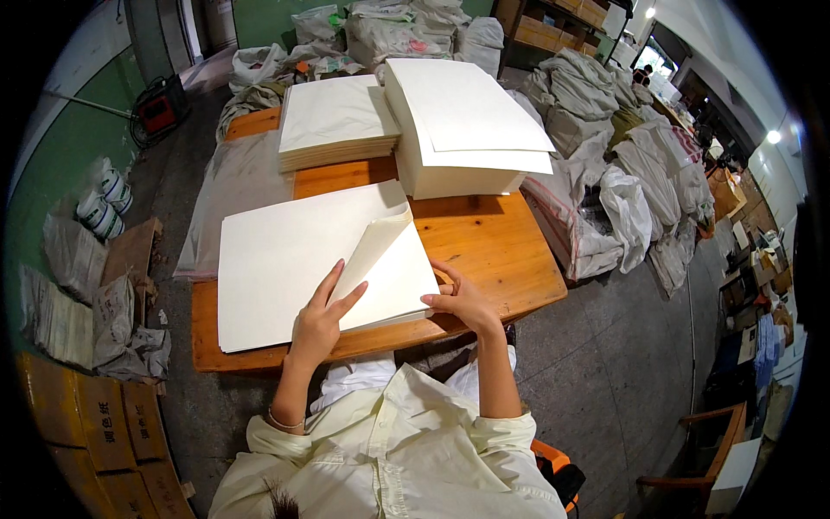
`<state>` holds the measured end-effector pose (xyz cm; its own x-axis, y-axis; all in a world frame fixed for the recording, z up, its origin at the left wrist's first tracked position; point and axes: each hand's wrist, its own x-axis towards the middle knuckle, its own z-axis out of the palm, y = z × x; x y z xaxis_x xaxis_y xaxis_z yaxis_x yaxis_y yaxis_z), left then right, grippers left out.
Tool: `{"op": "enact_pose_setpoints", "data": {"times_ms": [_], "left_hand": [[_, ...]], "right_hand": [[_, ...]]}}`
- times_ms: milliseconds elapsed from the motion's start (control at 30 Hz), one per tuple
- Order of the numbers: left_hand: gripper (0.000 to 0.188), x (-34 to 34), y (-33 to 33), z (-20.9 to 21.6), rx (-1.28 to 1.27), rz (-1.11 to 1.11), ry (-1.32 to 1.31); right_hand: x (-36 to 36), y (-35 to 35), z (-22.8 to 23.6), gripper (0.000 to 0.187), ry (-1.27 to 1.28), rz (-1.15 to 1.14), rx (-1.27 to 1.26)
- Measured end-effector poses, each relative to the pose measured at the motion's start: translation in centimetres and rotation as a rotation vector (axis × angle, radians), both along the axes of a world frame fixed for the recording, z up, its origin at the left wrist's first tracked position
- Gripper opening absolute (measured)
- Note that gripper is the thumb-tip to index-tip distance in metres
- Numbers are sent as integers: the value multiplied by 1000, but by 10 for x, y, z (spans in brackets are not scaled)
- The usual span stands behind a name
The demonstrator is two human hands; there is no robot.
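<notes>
A low stack of large off-white paper sheets (277, 268) lies at the near left of the wooden table. Its top sheet is folded back along the right side, leaving a raised, curled flap (378, 242). My left hand (322, 318) rests at the near end of this flap, fingers spread, with the index finger on one side and the thumb on the other. At the stack's near right corner, my right hand (462, 300) has its thumb on the paper and its fingers curled by the edge, holding the sheets there. Part of those fingers is hidden.
Behind stand a lower paper pile (337, 117) and a taller white pile (471, 112) on the table (510, 251). Clear plastic sheeting (229, 208) covers the table's left side. Stuffed sacks (596, 164) crowd beyond; cartons (104, 424) stand at lower left.
</notes>
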<state>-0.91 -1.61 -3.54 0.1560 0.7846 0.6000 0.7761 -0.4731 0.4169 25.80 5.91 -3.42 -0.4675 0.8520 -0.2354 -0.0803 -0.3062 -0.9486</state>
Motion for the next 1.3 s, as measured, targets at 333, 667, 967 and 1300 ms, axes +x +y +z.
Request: {"op": "enact_pose_setpoints", "data": {"times_ms": [333,667,967,1300], "left_hand": [[52,4,-5,14,-88,-78,-25],[43,3,-1,3,-91,-61,-165],[40,2,-1,3,-51,-54,-117],[42,2,-1,3,-77,-46,-128]], "right_hand": [[-14,-2,3,75,-181,-149,77],[-11,7,24,82,-521,-71,231],[-12,4,21,77,-353,-88,142],[-9,6,10,69,-387,-103,186]]}}
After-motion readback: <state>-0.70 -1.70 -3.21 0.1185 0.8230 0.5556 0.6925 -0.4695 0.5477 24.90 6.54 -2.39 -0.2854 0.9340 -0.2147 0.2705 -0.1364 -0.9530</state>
